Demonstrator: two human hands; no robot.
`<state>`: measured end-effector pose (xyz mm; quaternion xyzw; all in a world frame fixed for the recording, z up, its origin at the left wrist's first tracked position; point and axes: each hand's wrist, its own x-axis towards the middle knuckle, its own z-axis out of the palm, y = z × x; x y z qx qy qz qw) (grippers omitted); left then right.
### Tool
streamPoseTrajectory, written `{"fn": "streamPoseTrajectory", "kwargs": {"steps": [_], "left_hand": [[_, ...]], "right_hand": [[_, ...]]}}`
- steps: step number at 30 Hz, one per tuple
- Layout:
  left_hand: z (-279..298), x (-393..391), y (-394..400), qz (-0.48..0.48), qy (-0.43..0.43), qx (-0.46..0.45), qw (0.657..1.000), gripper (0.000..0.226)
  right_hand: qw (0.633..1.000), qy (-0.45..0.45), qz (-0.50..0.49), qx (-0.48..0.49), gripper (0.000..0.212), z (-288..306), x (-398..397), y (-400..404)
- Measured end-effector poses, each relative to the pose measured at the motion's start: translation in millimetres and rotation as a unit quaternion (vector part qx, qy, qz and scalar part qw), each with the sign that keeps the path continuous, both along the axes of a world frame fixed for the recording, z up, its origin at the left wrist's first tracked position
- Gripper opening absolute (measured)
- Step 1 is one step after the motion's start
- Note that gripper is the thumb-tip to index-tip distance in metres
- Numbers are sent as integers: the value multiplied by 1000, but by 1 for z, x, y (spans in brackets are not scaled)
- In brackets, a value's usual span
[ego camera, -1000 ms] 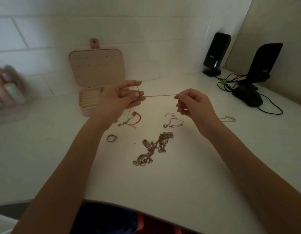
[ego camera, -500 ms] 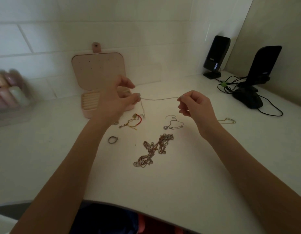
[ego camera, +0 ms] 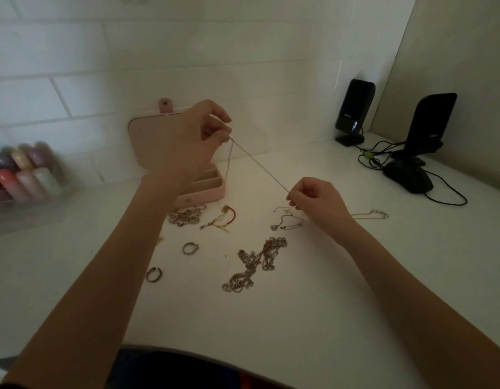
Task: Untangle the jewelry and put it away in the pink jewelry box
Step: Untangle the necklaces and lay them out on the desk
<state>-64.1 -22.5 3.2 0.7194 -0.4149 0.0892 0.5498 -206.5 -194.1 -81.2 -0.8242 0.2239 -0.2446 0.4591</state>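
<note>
A thin chain (ego camera: 260,165) runs taut on a slant between my hands. My left hand (ego camera: 191,140) pinches its upper end, raised in front of the open pink jewelry box (ego camera: 212,189), and a loose length hangs down from those fingers. My right hand (ego camera: 316,202) pinches the lower end just above the counter. On the white counter lie a tangled heap of chains (ego camera: 254,262), a small silver necklace (ego camera: 285,220), a red cord bracelet (ego camera: 220,219), a pile of rings (ego camera: 185,214), two single rings (ego camera: 190,247) (ego camera: 154,274) and a gold bracelet (ego camera: 371,214).
Two black speakers (ego camera: 354,108) (ego camera: 429,122) stand at the back right beside a black mouse (ego camera: 408,176) with trailing cables. A clear case of coloured bottles (ego camera: 21,175) sits at the far left. The counter's front edge curves just before my body.
My left hand has risen with its end of the chain, so the chain now slopes instead of lying level. My right hand has sunk a little. The view has shifted downward.
</note>
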Motion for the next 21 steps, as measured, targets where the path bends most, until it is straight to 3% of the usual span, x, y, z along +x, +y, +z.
{"fn": "streamPoseTrajectory", "kwargs": {"steps": [16, 21], "left_hand": [[48, -24, -15, -10, -95, -18, 995, 13], [69, -40, -22, -27, -125, -12, 992, 15]], "right_hand": [[989, 45, 119, -72, 12, 3, -2, 8], [989, -19, 143, -27, 52, 28, -1, 16]]}}
